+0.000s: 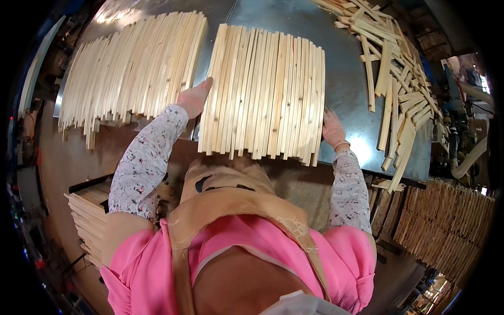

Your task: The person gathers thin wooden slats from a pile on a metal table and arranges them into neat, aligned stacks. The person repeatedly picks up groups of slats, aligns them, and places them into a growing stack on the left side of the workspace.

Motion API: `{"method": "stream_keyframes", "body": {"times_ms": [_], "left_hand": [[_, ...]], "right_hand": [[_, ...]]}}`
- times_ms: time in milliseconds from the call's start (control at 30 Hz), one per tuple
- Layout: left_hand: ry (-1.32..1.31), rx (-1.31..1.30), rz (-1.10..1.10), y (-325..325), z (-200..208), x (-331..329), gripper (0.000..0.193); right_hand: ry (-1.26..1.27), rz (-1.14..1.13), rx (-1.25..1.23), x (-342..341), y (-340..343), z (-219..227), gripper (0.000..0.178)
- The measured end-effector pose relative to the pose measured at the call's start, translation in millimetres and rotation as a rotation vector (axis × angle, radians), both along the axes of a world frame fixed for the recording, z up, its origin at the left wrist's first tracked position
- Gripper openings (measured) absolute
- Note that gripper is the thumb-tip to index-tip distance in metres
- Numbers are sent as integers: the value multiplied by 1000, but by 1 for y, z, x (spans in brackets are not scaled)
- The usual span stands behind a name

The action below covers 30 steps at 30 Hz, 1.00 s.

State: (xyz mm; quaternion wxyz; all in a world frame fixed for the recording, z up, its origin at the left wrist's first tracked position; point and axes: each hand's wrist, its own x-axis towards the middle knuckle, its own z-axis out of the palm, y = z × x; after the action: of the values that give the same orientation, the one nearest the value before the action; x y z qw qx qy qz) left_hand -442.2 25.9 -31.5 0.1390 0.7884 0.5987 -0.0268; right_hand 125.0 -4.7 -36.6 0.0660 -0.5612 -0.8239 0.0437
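A row of pale wooden strips (265, 94) lies side by side in front of me, its near ends uneven and reaching past the table's front edge. My left hand (194, 98) presses along the row's left side, its index finger stretched forward. Against the right side, near the front corner, rests my right hand (334, 129), its fingers partly hidden by the strips. Between them the two hands clasp the row. To the left lies a wider row of similar strips (134, 65), separated by a narrow gap next to my left hand.
Loose strips (386, 73) are heaped crosswise on the right side of the metal table (344, 89), some overhanging its front edge. Stacked wood (86, 223) stands low at the left. A large stack of wooden pieces (443, 223) stands at the lower right.
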Motion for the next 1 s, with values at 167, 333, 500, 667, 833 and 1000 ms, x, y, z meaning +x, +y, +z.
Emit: {"method": "stream_keyframes", "body": {"times_ms": [167,333,500,667,833,1000], "left_hand": [[-567,19,437,-10,-21,-7,61],[-476,-81,597,-14,43,48,68],[-318,64,577,-16,56,70,76],[-212,156,469,17,49,87,73],[-217,166,358,88,67,107,54],[-208,240,198,204,75,138,43]], "right_hand": [[289,-231,-152,-2,6,-4,50],[395,-557,5,-17,32,-6,51],[361,-230,93,-92,142,53,40],[124,-46,140,-118,278,48,45],[102,80,-262,-129,349,59,43],[433,197,-56,-117,329,81,45]]}}
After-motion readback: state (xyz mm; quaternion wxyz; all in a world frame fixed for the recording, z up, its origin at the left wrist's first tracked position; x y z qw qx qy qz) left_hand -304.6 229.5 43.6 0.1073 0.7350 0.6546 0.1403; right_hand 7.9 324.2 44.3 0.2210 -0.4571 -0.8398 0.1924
